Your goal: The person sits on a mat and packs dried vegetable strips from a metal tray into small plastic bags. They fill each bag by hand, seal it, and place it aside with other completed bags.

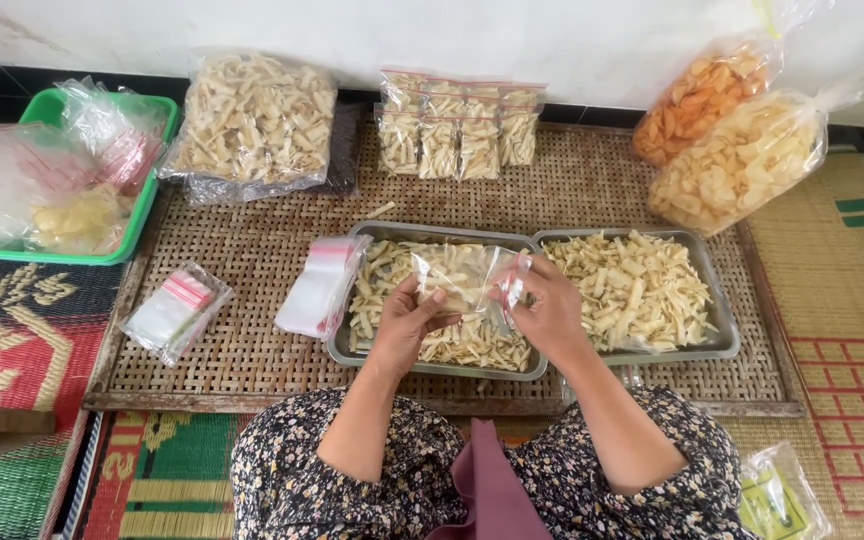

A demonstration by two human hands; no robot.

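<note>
Now both grips closed: left hand point(410, 318), right hand point(546, 308) pinching small snack bag point(462, 280) over tray point(432, 366).

We see a green basket point(144, 215) of plastic bags, filled packets point(457, 125) by the wall, two big cracker bags point(737, 160) on our right

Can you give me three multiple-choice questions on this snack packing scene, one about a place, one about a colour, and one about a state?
1. Where is the green basket?
A. Far left
B. Far right
C. Between the trays

2. What colour is the seal strip on the small bag?
A. Blue
B. Red
C. Black

3. What is the small bag's state?
A. Lying on the mat
B. Held by both hands
C. Stacked by the wall

Answers: 1 A, it sits at the mat's left edge. 2 B, red strip by the right hand. 3 B, the left hand grips it too.
</note>
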